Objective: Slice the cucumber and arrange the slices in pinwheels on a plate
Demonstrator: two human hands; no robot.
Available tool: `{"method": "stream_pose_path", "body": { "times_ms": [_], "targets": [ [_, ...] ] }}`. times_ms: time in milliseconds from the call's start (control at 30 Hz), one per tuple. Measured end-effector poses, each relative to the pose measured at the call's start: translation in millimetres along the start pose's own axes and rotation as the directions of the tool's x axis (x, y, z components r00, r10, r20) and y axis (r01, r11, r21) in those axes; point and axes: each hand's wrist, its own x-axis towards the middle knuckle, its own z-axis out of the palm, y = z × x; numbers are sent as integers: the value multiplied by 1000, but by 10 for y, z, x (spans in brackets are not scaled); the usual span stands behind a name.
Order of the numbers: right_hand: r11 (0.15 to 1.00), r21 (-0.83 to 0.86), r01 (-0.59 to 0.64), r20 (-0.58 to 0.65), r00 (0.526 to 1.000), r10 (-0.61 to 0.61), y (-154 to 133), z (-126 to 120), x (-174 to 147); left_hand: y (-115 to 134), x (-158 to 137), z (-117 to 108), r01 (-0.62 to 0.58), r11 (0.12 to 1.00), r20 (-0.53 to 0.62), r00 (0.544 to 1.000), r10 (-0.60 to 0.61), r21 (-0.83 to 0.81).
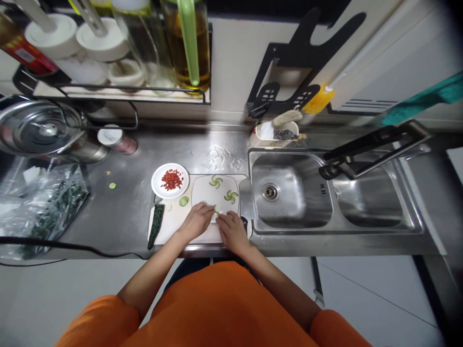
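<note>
My left hand [198,221] and my right hand [233,232] meet low on a pale squarish plate [204,190]. Their fingertips close in on small cucumber slices [216,213], partly hidden by the fingers. Two pinwheels of cut slices lie on the plate, an upper pinwheel [216,181] and a right-hand pinwheel [230,196]. Beneath is a white cutting board [175,219], bearing a small pile of cucumber slices [184,201] and a dark green cucumber piece [156,225]. Right of the plate lies a cleaver [248,198], its black handle beside my right hand.
A round white plate [155,180] of red berries overlaps the board's upper left. Rightward is a double sink [289,193] with a black faucet [361,154]. Plastic-bagged greens [47,207], a lidded pot [50,130] and a jar [117,139] stand left, below a condiment rack [144,95].
</note>
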Motion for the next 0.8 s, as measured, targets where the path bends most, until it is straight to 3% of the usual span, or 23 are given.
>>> {"method": "stream_pose_path", "body": {
  "times_ms": [800],
  "targets": [
    [1000,-1,-10,23,1000,10,-56,-11,-28,34,-84,-11,45,999,35,998,-45,14]
  ]
}}
